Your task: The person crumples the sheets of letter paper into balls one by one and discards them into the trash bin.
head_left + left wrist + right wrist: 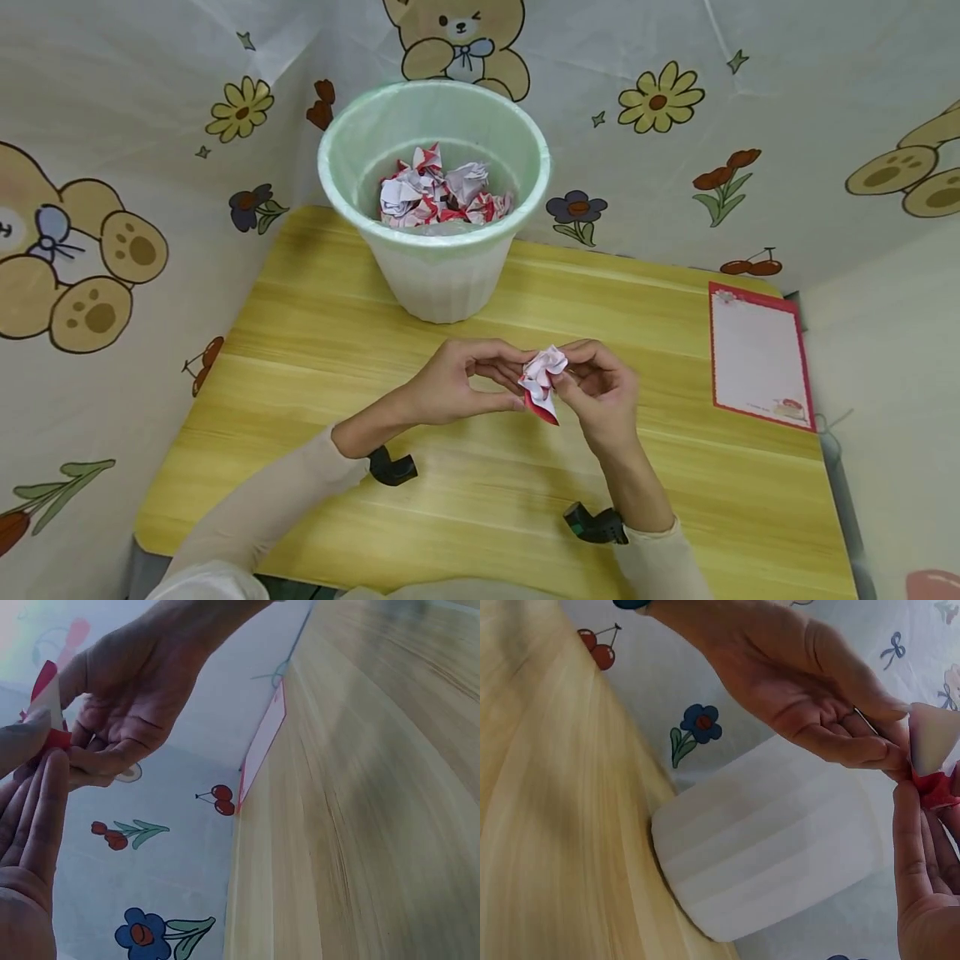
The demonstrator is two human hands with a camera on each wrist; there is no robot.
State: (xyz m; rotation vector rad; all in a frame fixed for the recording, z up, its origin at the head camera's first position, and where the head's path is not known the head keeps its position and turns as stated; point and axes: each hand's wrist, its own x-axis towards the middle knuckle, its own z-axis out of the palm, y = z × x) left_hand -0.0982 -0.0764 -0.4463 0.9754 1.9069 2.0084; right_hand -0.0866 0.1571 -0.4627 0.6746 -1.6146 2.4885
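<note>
Between both hands, above the middle of the table, is a crumpled sheet of white paper with red edging [542,379]. My left hand [457,382] pinches its left side between thumb and fingertips. From the other side my right hand [603,392] pinches it, thumb in front and fingers curled behind. A flatter red-edged corner sticks out at the bottom of the paper. In the left wrist view the paper [49,705] shows between the fingertips of both hands; the right wrist view shows its pale flap [934,739] and red part.
A pale green and white bin [442,275] stands at the back of the wooden table [315,333], with several crumpled red and white papers [427,192] inside. At the right edge lies a flat red-bordered sheet [761,358]. Patterned cloth [585,150] surrounds the table's back and sides.
</note>
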